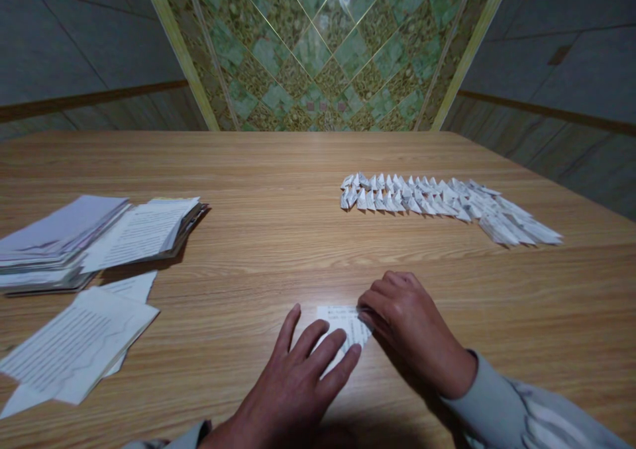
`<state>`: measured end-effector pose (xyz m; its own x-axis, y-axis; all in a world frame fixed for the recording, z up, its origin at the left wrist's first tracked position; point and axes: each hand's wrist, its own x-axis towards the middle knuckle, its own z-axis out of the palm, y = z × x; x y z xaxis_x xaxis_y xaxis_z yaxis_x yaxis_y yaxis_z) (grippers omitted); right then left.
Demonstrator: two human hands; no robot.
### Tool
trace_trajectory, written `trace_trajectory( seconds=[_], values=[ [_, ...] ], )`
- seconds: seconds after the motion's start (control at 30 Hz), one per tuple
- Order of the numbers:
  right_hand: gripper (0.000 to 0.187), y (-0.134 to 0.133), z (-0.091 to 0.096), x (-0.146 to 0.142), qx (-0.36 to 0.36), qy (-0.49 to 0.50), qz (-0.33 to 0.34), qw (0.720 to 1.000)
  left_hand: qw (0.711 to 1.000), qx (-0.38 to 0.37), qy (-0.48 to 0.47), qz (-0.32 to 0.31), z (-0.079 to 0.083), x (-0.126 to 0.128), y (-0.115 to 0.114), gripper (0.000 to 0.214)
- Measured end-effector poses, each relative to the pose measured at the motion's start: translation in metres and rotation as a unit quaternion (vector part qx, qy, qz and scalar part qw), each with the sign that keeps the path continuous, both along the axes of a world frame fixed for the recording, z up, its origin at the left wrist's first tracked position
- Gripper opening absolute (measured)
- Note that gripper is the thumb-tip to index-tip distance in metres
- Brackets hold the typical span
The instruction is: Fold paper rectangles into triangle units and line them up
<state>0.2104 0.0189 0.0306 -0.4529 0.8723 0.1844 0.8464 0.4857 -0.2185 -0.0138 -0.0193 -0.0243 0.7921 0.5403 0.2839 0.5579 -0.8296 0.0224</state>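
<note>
A small folded piece of printed paper [342, 316] lies flat on the wooden table in front of me. My left hand [311, 363] rests over its lower left part, fingers spread and fingertips on or just above it. At the paper's right edge, my right hand [405, 323] has its fingers curled together and pinches the corner. The palm side of the right hand is hidden, and the left fingers cover part of the paper.
Two rows of small folded paper pieces [417, 194] stand at the far right, with flatter folded ones [517, 224] at their end. On the left are a thick stack of papers [64, 237], printed sheets [144, 234] and loose cut sheets [84, 343]. A tiled wall [318, 51] rises behind the table.
</note>
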Motion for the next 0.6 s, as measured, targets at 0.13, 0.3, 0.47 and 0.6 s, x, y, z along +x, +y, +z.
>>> trace_trajectory(
  seconds=[0.13,0.3,0.47,0.6],
  values=[
    [0.011,-0.001,0.002,-0.001,-0.02,0.002,0.003,1.0,1.0,0.007,-0.001,-0.002,0.001,0.001,0.001,0.077],
    [0.012,-0.003,0.003,-0.001,-0.058,0.033,0.002,0.998,1.0,-0.006,-0.005,-0.002,0.004,0.001,0.0,0.076],
    [0.011,-0.002,0.004,0.006,-0.069,0.034,-0.023,0.997,1.0,-0.011,0.006,-0.006,0.003,-0.001,0.0,0.078],
    [0.018,-0.001,0.003,0.014,-0.088,0.03,-0.069,0.993,1.0,-0.017,0.01,-0.006,0.003,-0.001,0.0,0.08]
  ],
)
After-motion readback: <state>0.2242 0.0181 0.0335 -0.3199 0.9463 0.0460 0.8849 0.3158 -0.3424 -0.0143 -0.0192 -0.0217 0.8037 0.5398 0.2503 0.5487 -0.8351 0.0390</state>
